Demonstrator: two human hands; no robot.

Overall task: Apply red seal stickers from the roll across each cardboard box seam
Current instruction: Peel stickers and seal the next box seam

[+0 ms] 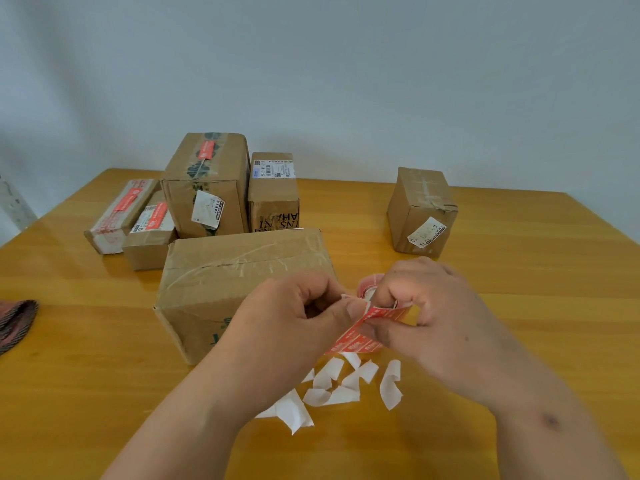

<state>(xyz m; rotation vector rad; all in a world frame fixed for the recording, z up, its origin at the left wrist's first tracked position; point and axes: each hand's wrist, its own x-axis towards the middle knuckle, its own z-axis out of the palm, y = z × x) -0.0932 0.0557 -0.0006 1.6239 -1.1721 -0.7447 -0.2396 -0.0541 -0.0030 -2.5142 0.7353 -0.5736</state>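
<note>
In the head view, a strip of red stickers (360, 332) is pinched between both hands just above the bench (519, 244). The left hand (294, 317) is curled, with thumb and forefinger closed on the strip's upper edge, apparently so that a sticker can be peeled from its backing. The right hand (426, 306) is curled around the roll (370, 285), of which only a pink-red edge is seen behind the fingers; its thumb is pressed on the strip, probably to steady it. The strip is held right beside the nearest box (242, 282), whose taped top seam carries no red sticker, so it is judged to be the next to be sealed. Torn white backing scraps (332, 386) are scattered on the bench below the hands. At the back left, three boxes (204, 181) are already marked with red stickers, while a smaller one (273, 192) beside them and a lone box (420, 211) to the right show none from here. A dark woven item (15, 322) is cut off by the left edge.
</note>
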